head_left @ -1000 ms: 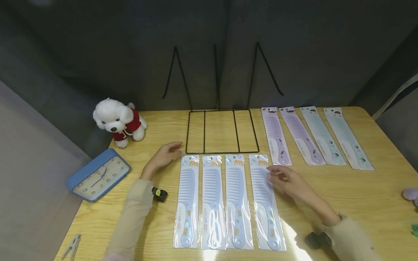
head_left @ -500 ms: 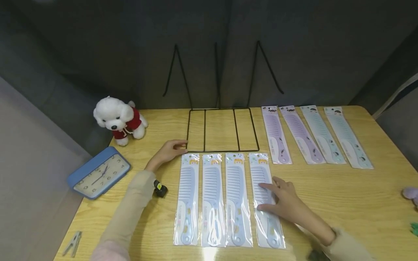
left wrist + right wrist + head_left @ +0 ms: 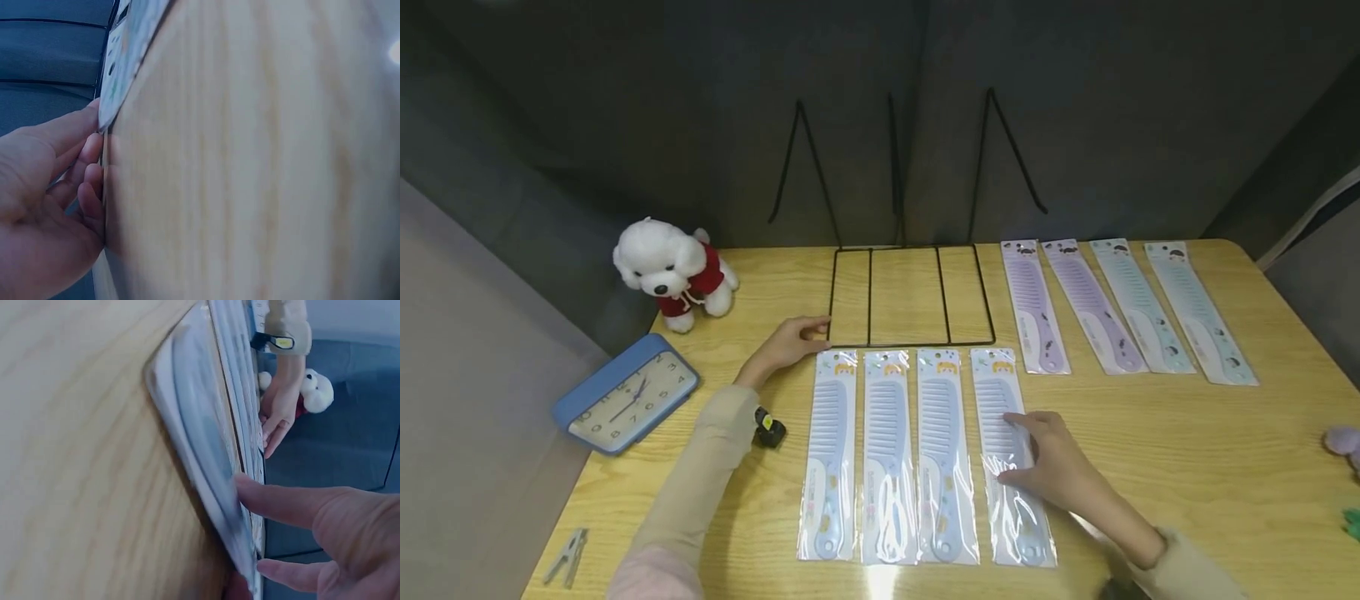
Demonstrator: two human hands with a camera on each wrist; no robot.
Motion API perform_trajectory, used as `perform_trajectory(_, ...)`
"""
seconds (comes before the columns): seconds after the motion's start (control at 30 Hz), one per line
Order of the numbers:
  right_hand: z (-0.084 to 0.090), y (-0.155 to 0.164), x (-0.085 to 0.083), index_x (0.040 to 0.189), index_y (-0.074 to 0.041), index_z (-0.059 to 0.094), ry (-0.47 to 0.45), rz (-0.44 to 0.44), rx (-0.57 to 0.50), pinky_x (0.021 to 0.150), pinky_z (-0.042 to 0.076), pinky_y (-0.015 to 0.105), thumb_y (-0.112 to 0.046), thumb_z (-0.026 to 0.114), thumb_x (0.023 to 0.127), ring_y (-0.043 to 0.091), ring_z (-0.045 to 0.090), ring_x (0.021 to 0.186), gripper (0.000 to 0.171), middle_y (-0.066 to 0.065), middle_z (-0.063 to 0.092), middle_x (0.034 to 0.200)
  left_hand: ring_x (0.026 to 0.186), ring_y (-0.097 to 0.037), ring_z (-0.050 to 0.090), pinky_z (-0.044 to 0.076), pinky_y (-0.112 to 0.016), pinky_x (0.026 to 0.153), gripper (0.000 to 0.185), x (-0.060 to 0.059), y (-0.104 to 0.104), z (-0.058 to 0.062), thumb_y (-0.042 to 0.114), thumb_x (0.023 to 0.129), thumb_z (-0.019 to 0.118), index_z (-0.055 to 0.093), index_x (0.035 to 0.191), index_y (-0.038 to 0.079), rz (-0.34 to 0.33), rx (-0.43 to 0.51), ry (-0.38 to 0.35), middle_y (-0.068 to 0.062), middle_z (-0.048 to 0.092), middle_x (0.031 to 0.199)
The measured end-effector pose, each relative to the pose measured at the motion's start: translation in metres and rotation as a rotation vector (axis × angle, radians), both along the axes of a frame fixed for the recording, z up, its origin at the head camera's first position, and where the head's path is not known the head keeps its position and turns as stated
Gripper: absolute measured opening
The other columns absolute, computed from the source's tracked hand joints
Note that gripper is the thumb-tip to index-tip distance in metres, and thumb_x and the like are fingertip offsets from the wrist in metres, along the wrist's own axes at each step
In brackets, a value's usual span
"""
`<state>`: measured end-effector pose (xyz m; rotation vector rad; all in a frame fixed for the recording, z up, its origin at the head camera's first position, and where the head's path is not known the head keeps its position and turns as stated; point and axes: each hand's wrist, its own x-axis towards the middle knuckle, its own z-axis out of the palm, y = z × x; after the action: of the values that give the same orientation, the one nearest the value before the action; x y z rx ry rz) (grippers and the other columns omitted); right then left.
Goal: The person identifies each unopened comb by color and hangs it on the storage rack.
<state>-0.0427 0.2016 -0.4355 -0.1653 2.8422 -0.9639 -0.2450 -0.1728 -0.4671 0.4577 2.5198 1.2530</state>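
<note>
Four blue combs in clear packets would be several: a row of packaged blue combs lies flat on the wooden table. My right hand is at the rightmost packaged comb, thumb and forefinger over its face and other fingers at its right edge. In the right wrist view my thumb presses on that packet. My left hand is at the front left corner of a black wire rack, fingertips on its left bar. The left wrist view shows these fingers curled beside the corner of the leftmost packet.
Purple and green packaged combs lie right of the rack, whose hooked arms rise behind. At the left are a white toy dog, a blue clock and a clothes peg.
My right hand has come down from the upper part of the rightmost packet to its middle. The left hand has moved slightly right onto the rack's corner.
</note>
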Motion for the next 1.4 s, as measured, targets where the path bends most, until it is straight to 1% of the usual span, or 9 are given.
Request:
perform_trajectory(0.17, -0.002, 0.008, 0.001, 0.130, 0.002, 0.053, -0.017, -0.020, -0.059, 0.089, 0.040, 0.062, -0.016, 0.086, 0.064, 0.048, 0.051, 0.105, 0.076, 0.036, 0.048, 0.120, 0.104, -0.027, 0.051, 0.042, -0.040, 0.090, 0.052, 0.001, -0.001, 0.002, 0.013, 0.090, 0.065, 0.048, 0.138, 0.001, 0.005, -0.017, -0.011, -0.018, 0.059, 0.122)
perform_trajectory(0.37, 0.000, 0.013, 0.006, 0.138, -0.004, 0.045, -0.111, -0.053, -0.138, 0.089, 0.042, 0.059, -0.017, 0.081, 0.073, 0.049, 0.053, 0.108, 0.076, 0.039, 0.045, 0.129, 0.102, -0.024, 0.053, 0.043, -0.035, 0.087, 0.052, -0.001, 0.000, 0.001, 0.014, 0.089, 0.067, 0.050, 0.137, 0.004, 0.031, -0.010, -0.046, -0.016, 0.060, 0.122)
perform_trajectory(0.57, 0.008, 0.011, 0.008, 0.140, -0.002, 0.039, -0.041, -0.057, -0.272, 0.090, 0.044, 0.056, -0.006, 0.076, 0.077, 0.055, 0.044, 0.117, 0.073, 0.038, 0.035, 0.139, 0.097, -0.022, 0.052, 0.044, -0.031, 0.083, 0.053, -0.004, 0.000, 0.001, 0.012, 0.088, 0.068, 0.050, 0.137, 0.002, 0.036, 0.014, -0.047, -0.017, 0.060, 0.120)
perform_trajectory(0.73, 0.026, -0.005, -0.003, 0.140, 0.000, 0.039, 0.059, 0.050, -0.451, 0.080, 0.052, 0.041, 0.006, 0.073, 0.076, 0.054, 0.044, 0.118, 0.072, 0.034, 0.035, 0.141, 0.098, -0.022, 0.052, 0.043, -0.031, 0.084, 0.053, -0.003, 0.000, 0.001, 0.013, 0.088, 0.068, 0.050, 0.137, 0.004, 0.049, 0.005, -0.061, -0.015, 0.060, 0.120)
perform_trajectory(0.8, 0.034, -0.016, -0.009, 0.139, 0.001, 0.039, 0.075, 0.110, -0.534, 0.074, 0.055, 0.034, 0.010, 0.071, 0.075, 0.052, 0.047, 0.117, 0.072, 0.032, 0.036, 0.141, 0.099, -0.022, 0.052, 0.043, -0.032, 0.085, 0.053, -0.002, 0.000, 0.001, 0.013, 0.088, 0.068, 0.050, 0.137, 0.004, 0.048, -0.001, -0.061, -0.015, 0.060, 0.119)
perform_trajectory(0.9, 0.049, -0.035, -0.019, 0.138, 0.002, 0.039, 0.086, 0.199, -0.626, 0.070, 0.055, 0.029, 0.014, 0.069, 0.075, 0.050, 0.052, 0.111, 0.071, 0.030, 0.038, 0.140, 0.099, -0.022, 0.052, 0.043, -0.031, 0.085, 0.053, -0.001, 0.001, 0.001, 0.012, 0.088, 0.068, 0.050, 0.137, 0.002, 0.041, -0.004, -0.046, -0.015, 0.060, 0.119)
perform_trajectory(1.23, 0.085, -0.085, -0.055, 0.133, 0.008, 0.043, 0.259, 0.450, -0.678, 0.071, 0.055, 0.030, 0.013, 0.067, 0.079, 0.040, 0.062, 0.099, 0.060, 0.031, 0.049, 0.129, 0.098, -0.020, 0.052, 0.043, -0.026, 0.082, 0.052, -0.002, 0.001, -0.004, 0.009, 0.087, 0.068, 0.051, 0.135, 0.001, 0.052, 0.039, -0.043, -0.017, 0.061, 0.118)
perform_trajectory(1.3, 0.091, -0.092, -0.061, 0.134, 0.007, 0.043, 0.259, 0.476, -0.673, 0.072, 0.055, 0.030, 0.013, 0.067, 0.080, 0.039, 0.062, 0.100, 0.059, 0.029, 0.048, 0.131, 0.098, -0.020, 0.052, 0.043, -0.025, 0.083, 0.051, 0.001, 0.001, 0.001, 0.007, 0.087, 0.068, 0.051, 0.134, -0.002, 0.048, 0.054, -0.040, -0.019, 0.060, 0.117)
perform_trajectory(1.4, 0.098, -0.101, -0.070, 0.135, 0.006, 0.043, 0.232, 0.511, -0.669, 0.073, 0.055, 0.029, 0.012, 0.065, 0.081, 0.038, 0.060, 0.105, 0.059, 0.027, 0.046, 0.135, 0.095, -0.018, 0.054, 0.044, -0.025, 0.081, 0.045, 0.001, 0.000, -0.001, 0.008, 0.086, 0.068, 0.057, 0.127, -0.004, 0.041, 0.062, -0.014, -0.019, 0.062, 0.113)
